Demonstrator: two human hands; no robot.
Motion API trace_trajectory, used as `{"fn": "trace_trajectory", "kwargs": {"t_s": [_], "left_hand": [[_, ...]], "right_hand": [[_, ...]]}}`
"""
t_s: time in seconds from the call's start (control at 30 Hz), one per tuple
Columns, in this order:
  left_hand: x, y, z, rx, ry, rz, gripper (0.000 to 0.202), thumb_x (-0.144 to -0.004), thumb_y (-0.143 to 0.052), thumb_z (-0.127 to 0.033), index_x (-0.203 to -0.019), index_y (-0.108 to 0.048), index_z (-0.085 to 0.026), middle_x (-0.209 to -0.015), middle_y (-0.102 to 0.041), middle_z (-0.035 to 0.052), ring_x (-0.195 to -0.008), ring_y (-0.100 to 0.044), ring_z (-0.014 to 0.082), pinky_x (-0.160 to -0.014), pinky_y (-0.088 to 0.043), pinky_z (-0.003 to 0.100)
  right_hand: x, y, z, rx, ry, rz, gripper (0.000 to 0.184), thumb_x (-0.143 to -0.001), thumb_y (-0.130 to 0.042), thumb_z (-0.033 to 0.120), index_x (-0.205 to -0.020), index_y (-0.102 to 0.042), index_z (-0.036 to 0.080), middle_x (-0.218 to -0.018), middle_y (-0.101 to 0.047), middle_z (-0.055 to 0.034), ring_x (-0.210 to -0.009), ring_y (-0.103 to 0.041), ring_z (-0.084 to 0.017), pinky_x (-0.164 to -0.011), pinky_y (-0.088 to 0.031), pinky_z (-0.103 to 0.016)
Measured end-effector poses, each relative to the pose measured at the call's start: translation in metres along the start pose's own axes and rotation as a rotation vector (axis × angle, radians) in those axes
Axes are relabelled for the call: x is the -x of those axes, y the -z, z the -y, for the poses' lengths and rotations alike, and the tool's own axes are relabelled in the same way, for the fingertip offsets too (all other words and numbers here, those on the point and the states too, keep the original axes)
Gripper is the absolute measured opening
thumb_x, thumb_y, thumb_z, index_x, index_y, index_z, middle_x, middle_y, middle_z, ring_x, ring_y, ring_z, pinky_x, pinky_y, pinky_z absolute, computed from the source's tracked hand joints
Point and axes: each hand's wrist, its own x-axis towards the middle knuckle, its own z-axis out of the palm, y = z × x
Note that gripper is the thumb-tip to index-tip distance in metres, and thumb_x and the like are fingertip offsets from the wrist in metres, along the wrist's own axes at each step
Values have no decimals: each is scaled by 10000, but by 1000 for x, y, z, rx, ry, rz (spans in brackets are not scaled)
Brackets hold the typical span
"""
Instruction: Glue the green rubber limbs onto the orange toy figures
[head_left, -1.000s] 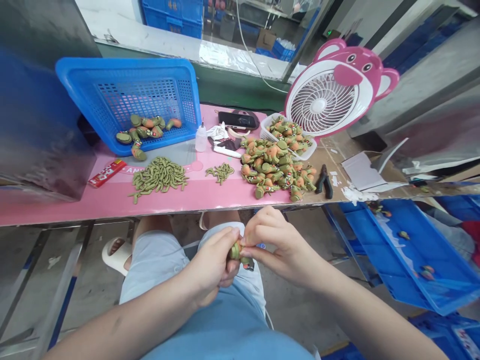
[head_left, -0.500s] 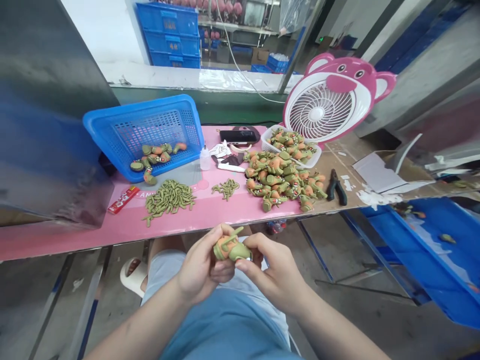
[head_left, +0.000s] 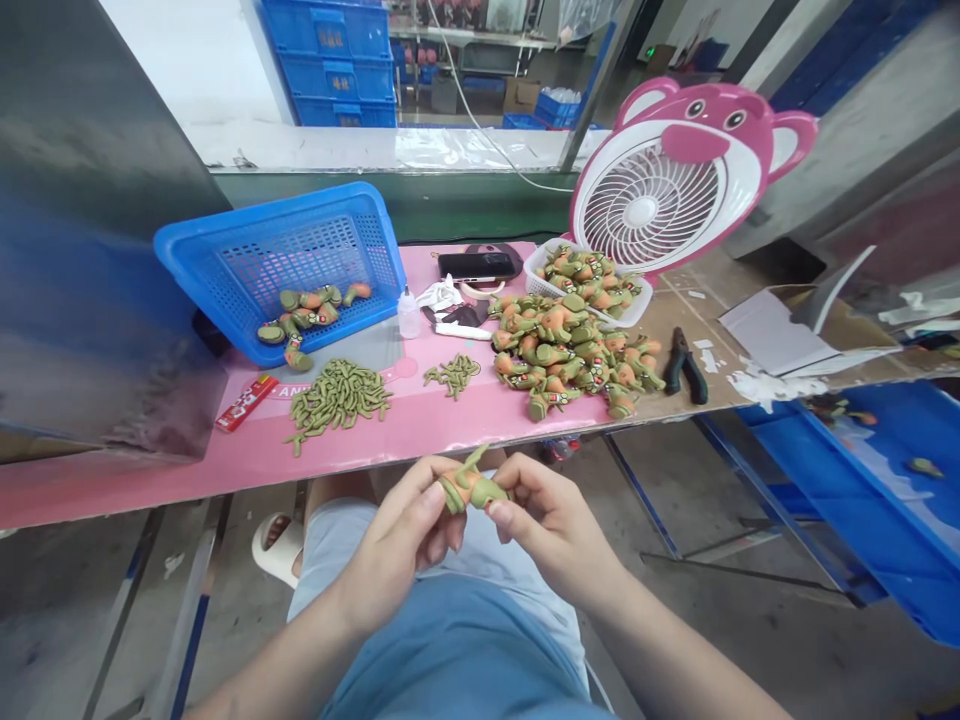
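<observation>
Above my lap, a small green-and-orange toy figure lies sideways between my two hands, a thin green piece sticking up from it. My left hand grips its left end with thumb and fingers. The other end is pinched by my right hand, whose fingertips hide part of it. On the pink table beyond, a heap of thin curved green pieces lies to the left and a smaller pile of green pieces lies in the middle. A large heap of similar figures sits to the right.
A tilted blue basket holds several figures. Behind the heap stand a white basket of figures and a pink bear-faced fan. Pliers, a small bottle, a phone and a red packet lie about.
The figure has turned a little in my fingers and is slightly higher. My left hand's fingers have shifted their grip, with the thumb now on the figure's near side. The view has moved slightly.
</observation>
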Motion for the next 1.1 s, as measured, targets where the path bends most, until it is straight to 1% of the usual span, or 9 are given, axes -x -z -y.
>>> {"fn": "trace_trajectory", "kwargs": {"t_s": [0.2, 0.47, 0.6, 0.67, 0.73, 0.8, 0.93, 1.03, 1.1], "left_hand": [[2, -3, 1, -26, -64, -62, 396, -741, -578, -503, -977, -567, -186, -654, -511, -13, -495, -368, 81, -413, -278, 184], [1, -4, 3, -52, -117, -97, 337, -776, -583, -409, -1050, -586, -213, -665, -519, -13, -578, -455, 104, -485, -389, 187], [1, -2, 6, -35, -135, -94, 329, -747, -625, -395, -1032, -602, -233, -684, -536, -15, -593, -466, 102, -499, -401, 182], [1, -1, 8, -32, -150, -129, 307, -733, -643, -386, -989, -612, -221, -667, -548, -14, -565, -459, 98, -487, -400, 184], [2, 1, 8, -22, -165, -217, 272, -726, -651, -382, -931, -615, -207, -659, -569, -10, -533, -451, 93, -466, -393, 183], [3, 3, 8, 6, -184, -330, 265, -701, -675, -388, -879, -607, -204, -662, -594, -8, -515, -453, 89, -447, -385, 177], [10, 5, 6, 48, -216, -482, 342, -609, -738, -435, -809, -586, -202, -686, -637, -1, -473, -454, 78, -416, -367, 177], [18, 8, 5, 40, -225, -542, 371, -582, -745, -459, -794, -592, -196, -666, -638, 6, -437, -455, 73, -392, -356, 179], [23, 10, 3, 29, -237, -573, 375, -588, -738, -468, -799, -592, -195, -657, -645, 16, -426, -464, 74, -382, -351, 175]], "right_hand": [[2, -1, -5, -36, -9, -17, 327, -798, -539, 475, -691, -456, 177, -572, -423, 34, -488, -383, -101, -455, -310, -211], [1, 0, -7, -50, 22, -77, 299, -778, -584, 435, -692, -466, 175, -566, -426, 38, -504, -378, -99, -466, -323, -199], [6, -3, -10, 3, 46, -80, 363, -786, -569, 511, -692, -468, 175, -565, -446, 32, -501, -411, -102, -463, -353, -200], [0, 0, -14, 115, 86, -34, 433, -820, -462, 591, -714, -481, 171, -565, -477, 18, -490, -442, -111, -451, -381, -208], [-21, 8, -18, 358, 132, -12, 525, -892, -238, 590, -749, -504, 161, -583, -529, -12, -489, -479, -126, -458, -421, -227], [-58, 18, -20, 648, 145, -79, 551, -942, -104, 451, -794, -533, 139, -677, -588, -64, -580, -539, -153, -555, -472, -270], [-160, 26, -19, 895, 130, -204, 201, -918, -412, 237, -1014, -533, 109, -1062, -557, -127, -1001, -506, -235, -894, -391, -418], [-222, 22, -20, 1023, 108, -188, 207, -899, -507, 260, -1073, -530, 152, -1134, -515, -83, -1007, -511, -218, -881, -417, -431], [-245, 19, -21, 1083, 94, -150, 203, -890, -531, 280, -1049, -547, 154, -1103, -528, -70, -967, -531, -205, -842, -451, -410]]}}
